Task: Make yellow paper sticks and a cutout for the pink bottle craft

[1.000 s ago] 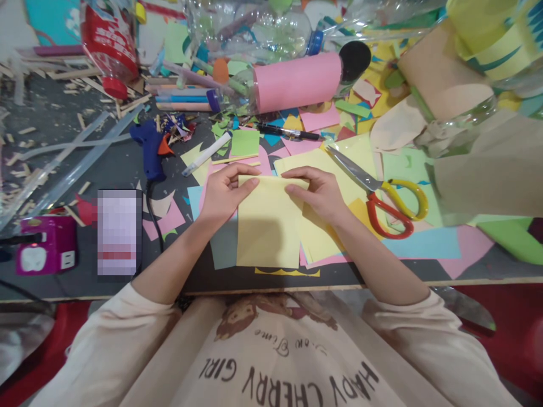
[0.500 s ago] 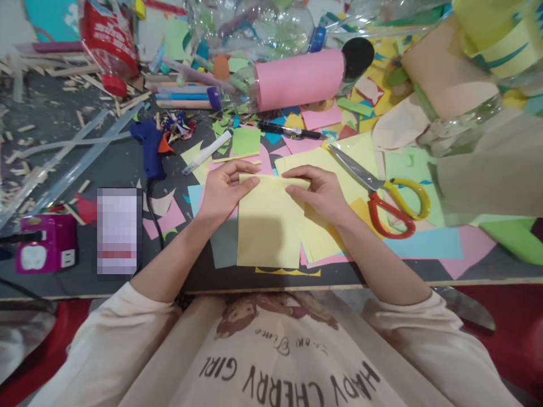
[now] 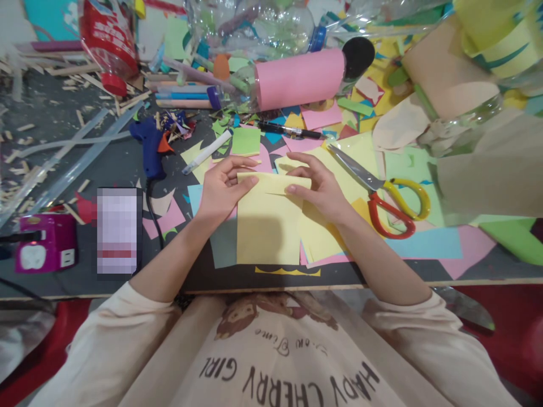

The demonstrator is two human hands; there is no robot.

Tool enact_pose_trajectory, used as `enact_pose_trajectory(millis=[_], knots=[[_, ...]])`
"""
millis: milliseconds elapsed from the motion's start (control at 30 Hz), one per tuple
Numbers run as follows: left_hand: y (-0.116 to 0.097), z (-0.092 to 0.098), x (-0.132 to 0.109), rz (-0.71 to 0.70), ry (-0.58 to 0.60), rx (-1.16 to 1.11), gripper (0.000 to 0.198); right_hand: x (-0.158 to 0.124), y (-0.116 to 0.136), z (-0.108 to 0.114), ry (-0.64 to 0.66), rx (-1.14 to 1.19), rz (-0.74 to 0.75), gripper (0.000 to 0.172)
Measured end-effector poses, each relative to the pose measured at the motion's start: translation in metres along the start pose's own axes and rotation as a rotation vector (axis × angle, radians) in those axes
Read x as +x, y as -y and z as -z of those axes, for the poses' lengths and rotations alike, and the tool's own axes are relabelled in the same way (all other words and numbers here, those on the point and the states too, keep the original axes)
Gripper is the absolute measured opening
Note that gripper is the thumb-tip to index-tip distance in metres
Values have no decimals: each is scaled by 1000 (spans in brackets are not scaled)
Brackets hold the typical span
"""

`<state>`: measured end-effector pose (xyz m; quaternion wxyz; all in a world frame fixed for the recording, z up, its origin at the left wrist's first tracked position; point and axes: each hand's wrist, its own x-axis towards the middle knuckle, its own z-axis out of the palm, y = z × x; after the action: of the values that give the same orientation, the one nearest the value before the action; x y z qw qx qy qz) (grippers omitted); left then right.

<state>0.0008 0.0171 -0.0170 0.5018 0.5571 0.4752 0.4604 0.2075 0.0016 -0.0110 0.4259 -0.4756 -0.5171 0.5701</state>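
Note:
A pale yellow sheet of paper (image 3: 265,220) is held upright-edge outward near the table's front, its top edge gripped at both corners. My left hand (image 3: 224,186) pinches the upper left corner, thumb in front and fingers behind. At the upper right corner, my right hand (image 3: 318,183) has its thumb on the front of the sheet, with some fingers behind and the index finger raised. A small crease shows by the right thumb. More yellow sheets (image 3: 326,237) lie under the right wrist. Scissors (image 3: 373,189) with red and yellow handles rest to the right.
A blue glue gun (image 3: 148,147) and a phone (image 3: 119,232) lie to the left, near a purple box (image 3: 46,243). Beyond the hands are a white marker (image 3: 207,152), a black pen (image 3: 291,130) and a pink-wrapped bottle (image 3: 301,79). Paper scraps cover much of the table.
The right index finger has lifted away from the sheet's top edge, and the right thumb now presses a crease into the paper. The left hand has barely moved.

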Motion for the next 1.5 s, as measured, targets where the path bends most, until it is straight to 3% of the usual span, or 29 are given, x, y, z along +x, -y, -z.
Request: enact_pose_trajectory(millis=[133,333,667,833,1100,1500], knots=[[1,-1,-2,-19,10,-25,31,-2,1,0,29,-12,-44,51],[-3,-2,-7,98,94,-95,48,-7,4,-3,-28,-55,31,49],[-5,-1,-8,76,120,-26,42,-5,4,-1,-2,13,-40,44],[-1,-4,-5,116,111,-42,40,0,-1,2,-27,-50,1,37],[-1,-3,-6,65,106,35,34,1,-4,3,-36,-43,0,34],[1,-5,-7,57,106,32,40,2,-6,4,-24,-44,3,34]])
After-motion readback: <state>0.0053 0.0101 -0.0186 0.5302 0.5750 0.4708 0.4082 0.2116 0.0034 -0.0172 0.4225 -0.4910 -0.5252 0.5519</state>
